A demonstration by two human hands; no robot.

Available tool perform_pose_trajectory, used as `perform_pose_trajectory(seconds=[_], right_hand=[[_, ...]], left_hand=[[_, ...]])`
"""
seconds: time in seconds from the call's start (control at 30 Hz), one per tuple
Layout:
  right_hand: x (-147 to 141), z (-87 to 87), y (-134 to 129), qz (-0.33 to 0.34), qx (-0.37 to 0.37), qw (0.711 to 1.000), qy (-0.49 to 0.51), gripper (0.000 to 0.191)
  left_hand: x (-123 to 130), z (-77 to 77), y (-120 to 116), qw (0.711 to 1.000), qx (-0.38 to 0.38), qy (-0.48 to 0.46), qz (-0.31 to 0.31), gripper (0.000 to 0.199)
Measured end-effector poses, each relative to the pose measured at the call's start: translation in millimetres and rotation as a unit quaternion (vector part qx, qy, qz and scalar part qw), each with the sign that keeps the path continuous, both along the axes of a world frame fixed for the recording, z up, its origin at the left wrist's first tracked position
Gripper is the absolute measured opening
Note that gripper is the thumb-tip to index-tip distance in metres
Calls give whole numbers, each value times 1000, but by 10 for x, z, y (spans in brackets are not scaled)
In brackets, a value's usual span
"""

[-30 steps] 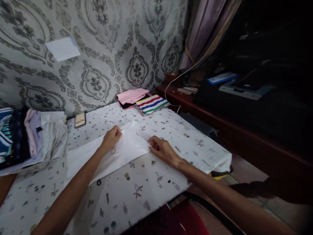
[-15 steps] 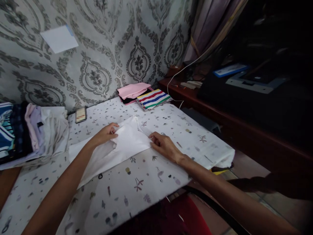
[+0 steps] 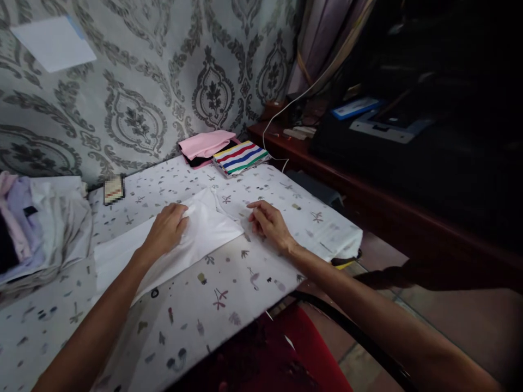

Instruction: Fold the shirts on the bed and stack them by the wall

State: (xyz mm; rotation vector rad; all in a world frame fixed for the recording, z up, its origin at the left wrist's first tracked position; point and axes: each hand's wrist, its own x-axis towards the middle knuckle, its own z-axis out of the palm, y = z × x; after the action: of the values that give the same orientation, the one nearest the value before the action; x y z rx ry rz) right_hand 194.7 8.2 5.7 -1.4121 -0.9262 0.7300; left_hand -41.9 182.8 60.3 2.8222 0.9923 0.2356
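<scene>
Resting on the folded white cloth [image 3: 216, 226], my left hand [image 3: 166, 228] has bent fingers; I cannot tell whether they pinch the fabric. My right hand [image 3: 268, 224] hovers just beside the cloth's right end, fingers loosely curled and slightly apart. The cloth lies on the patterned table cover [image 3: 232, 288], with a striped cloth [image 3: 241, 158] beyond it, near the wall [image 3: 171, 109].

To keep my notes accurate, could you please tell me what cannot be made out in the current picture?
All in the head view:
White cloth: partly hidden by the left grip.
Clothes pile: cut off by the left edge.
Small rectangular item: face blurred by pixelation.
</scene>
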Motion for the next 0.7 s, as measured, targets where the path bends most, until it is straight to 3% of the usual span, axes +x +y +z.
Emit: perform_pose_trajectory(seconds=[0.13, 0.23, 0.33, 0.47, 0.7], right_hand=[[-1, 45, -39, 7, -16, 996, -84, 25], [-62, 125, -73, 47, -38, 970, -234, 22], [-120, 153, -71, 57, -81, 943, -317, 11], [-137, 95, -41, 36, -123, 925, -357, 5], [-113, 43, -31, 32, -95, 926, -363, 9]], left_hand=[[56, -132, -56, 998, -34, -14, -55, 41], [61, -255, -62, 998, -47, -13, -50, 46], [46, -341, -59, 997, -54, -19, -42, 48], [24, -406, -39, 997, -51, -28, -46, 49], [30, -491, -54, 995, -85, -37, -35, 48]])
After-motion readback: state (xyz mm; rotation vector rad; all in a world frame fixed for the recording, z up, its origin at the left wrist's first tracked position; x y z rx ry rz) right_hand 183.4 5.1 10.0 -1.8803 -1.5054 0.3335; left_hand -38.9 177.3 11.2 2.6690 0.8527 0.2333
